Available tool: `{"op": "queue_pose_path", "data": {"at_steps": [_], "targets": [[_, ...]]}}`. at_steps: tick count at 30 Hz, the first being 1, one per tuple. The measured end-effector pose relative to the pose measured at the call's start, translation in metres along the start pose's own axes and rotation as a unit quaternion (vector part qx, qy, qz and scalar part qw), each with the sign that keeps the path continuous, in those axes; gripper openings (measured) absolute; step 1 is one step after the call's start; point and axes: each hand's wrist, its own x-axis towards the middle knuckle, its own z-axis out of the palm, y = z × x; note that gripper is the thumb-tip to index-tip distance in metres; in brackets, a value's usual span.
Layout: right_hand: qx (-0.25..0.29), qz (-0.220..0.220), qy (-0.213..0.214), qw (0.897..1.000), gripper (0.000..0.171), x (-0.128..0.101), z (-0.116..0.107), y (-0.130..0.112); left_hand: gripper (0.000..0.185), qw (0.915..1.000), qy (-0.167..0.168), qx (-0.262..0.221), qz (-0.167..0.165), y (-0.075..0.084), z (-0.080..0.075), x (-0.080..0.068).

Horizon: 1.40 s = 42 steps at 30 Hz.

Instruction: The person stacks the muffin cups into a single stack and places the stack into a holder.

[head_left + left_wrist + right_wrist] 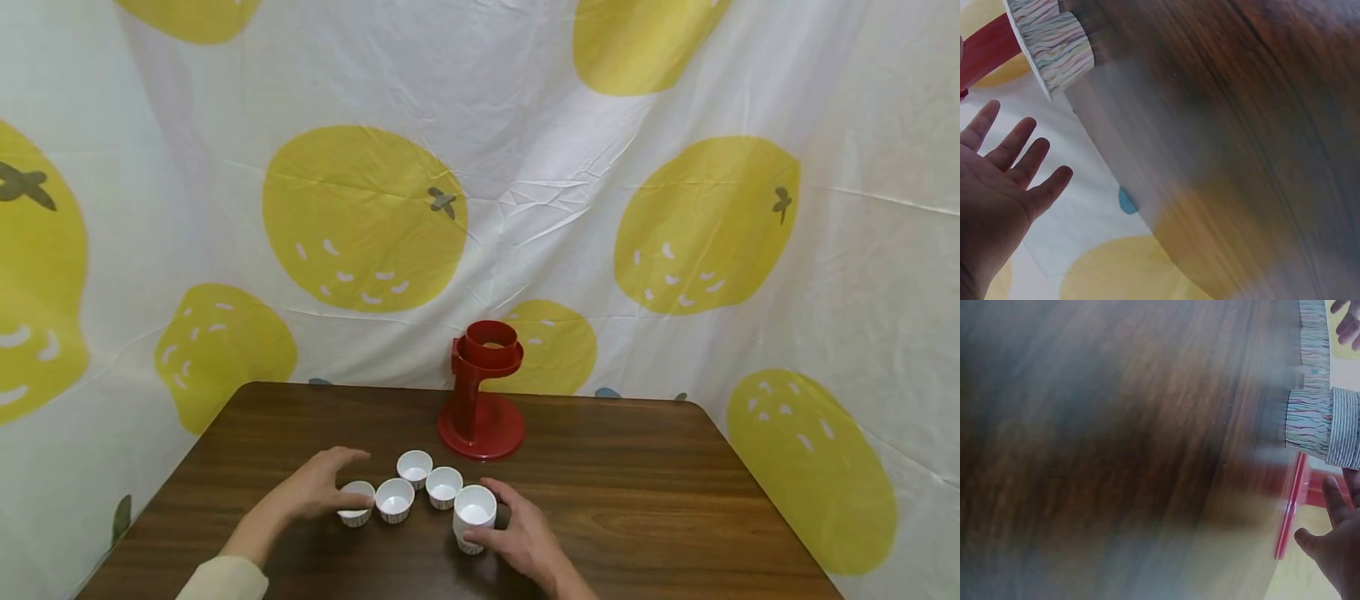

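White cups are being handled on a brown wood-grain counter (637, 492). The left hand (315, 490) is being held with fingers apart around the leftmost cup (356, 517), contact being unclear; an upright cup stack (474, 505) is being gripped by the right hand (525, 533), between thumb and fingers. Three more cups (394, 503) are being flanked by both hands. The counter is being backed by lemon-print cloth (540, 183), near a red stand (487, 429).

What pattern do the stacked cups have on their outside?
The stacked cups have thin, wavy, multicoloured lines on white, clearest in the right wrist view.
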Motion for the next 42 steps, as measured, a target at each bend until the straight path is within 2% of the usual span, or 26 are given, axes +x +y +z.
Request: {"op": "queue_pose_path", "data": {"at_steps": [6, 18, 42], "targets": [[-0.002, -0.005, 0.002, 1.000, 0.074, 0.001, 0.000, -0.001, 0.070, 0.9993, -0.010, -0.009, -0.036, -0.003, -0.002, -0.004], [0.001, 0.004, 0.001, 1.000, 0.071, 0.001, -0.001, -0.002, 0.072, 0.9979, -0.003, -0.009, -0.064, -0.010, -0.005, -0.011], [-0.006, 0.006, -0.003, 1.000, 0.065, 0.001, 0.000, -0.005, 0.068, 0.9980, -0.017, -0.006, -0.061, -0.018, -0.004, -0.014]]}}
